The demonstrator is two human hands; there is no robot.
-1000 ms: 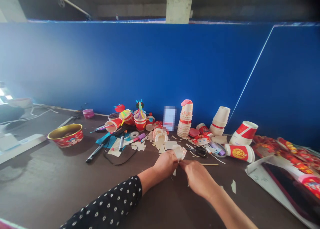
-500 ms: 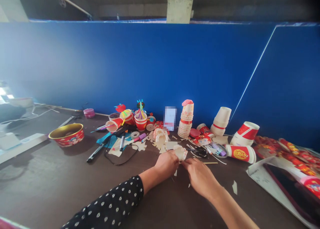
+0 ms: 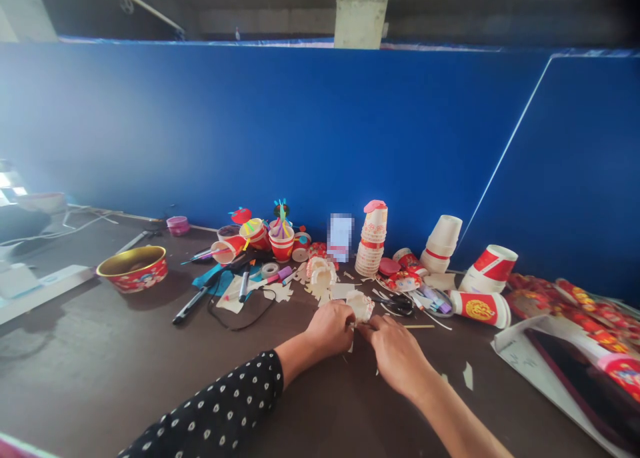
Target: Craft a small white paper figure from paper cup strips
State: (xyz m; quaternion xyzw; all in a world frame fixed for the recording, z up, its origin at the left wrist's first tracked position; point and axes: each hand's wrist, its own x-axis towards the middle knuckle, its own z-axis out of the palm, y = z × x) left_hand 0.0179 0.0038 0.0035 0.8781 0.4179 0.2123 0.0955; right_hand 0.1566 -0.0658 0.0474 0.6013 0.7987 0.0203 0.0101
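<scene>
Between my hands is a cut paper cup piece (image 3: pixel 359 304), whitish inside with a red-patterned edge. My left hand (image 3: pixel 330 326) has its fingers closed on the near left side of it. At its lower right edge, my right hand (image 3: pixel 395 348) pinches with thumb and finger; the fingertips are partly hidden behind the hand. Just beyond stands a similar cut cup piece (image 3: pixel 323 271) with jagged flaps spread on the table. Black scissors (image 3: pixel 400 304) lie right of the held piece, close to a thin wooden stick (image 3: pixel 419 327).
A gold-lined red bowl (image 3: pixel 134 270) stands at left, near a black pen (image 3: pixel 193 306). Stacked paper cups (image 3: pixel 371 245) rise behind. Decorated cups (image 3: pixel 281 241) are at back left, a tipped red cup (image 3: pixel 481 308) at right. A dark phone (image 3: pixel 583 371) lies at the right edge. Paper scraps (image 3: pixel 468 376) are scattered about.
My left hand has shifted slightly left and down along the cup piece, and more of the piece shows. The right hand stays at its lower edge, moved only a little.
</scene>
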